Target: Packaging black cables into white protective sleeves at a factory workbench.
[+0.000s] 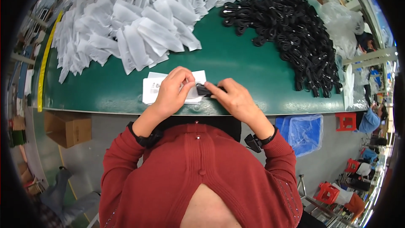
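Observation:
Near the front edge of the table lies a small stack of flat white plastic bags [150, 88] with dark print on top. My left hand [172, 89] is closed, thumb and fingers pinching the top bag at its right end. A coiled black cable [204, 90] lies against that end of the bag; whether its tip is inside, I cannot tell. My right hand [234, 99] grips the cable from the right, its thumb reaching toward the bag. Part of the cable is hidden under the right fingers.
A wide heap of filled whitish bags [139, 33] covers the far left of the green table [206, 55]. Many bundled black cables [291, 38] are piled at the right. Below the table edge stand a cardboard box [69, 128] and a lined blue bin [300, 133].

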Demonstrator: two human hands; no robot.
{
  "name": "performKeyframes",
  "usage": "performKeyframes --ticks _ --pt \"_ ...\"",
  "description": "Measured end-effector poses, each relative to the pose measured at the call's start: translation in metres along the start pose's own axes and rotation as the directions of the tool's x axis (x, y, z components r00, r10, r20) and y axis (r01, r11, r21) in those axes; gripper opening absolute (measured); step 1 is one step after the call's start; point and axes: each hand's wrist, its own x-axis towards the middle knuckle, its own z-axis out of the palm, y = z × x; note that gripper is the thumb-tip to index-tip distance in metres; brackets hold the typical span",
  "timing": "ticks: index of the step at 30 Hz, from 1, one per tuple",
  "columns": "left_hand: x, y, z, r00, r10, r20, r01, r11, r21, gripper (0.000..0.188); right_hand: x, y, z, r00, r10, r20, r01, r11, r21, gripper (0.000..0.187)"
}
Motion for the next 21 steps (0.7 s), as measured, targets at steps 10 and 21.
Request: performKeyframes --ticks 10,21 --pt "-0.009 -0.008 -0.001 0.994 0.102 -0.031 -0.095 0.977 0.190 0.014 -0.008 0.005 0.006 0.956 0.252 -0.148 -0.240 0.966 0.093 0.047" --pt "-0.003 -0.018 0.015 0.976 0.201 0.079 -0.216 0.888 0.406 0.014 -0.021 0.006 0.008 0.966 0.256 -0.039 -0.259 0.961 -0.097 0.054"
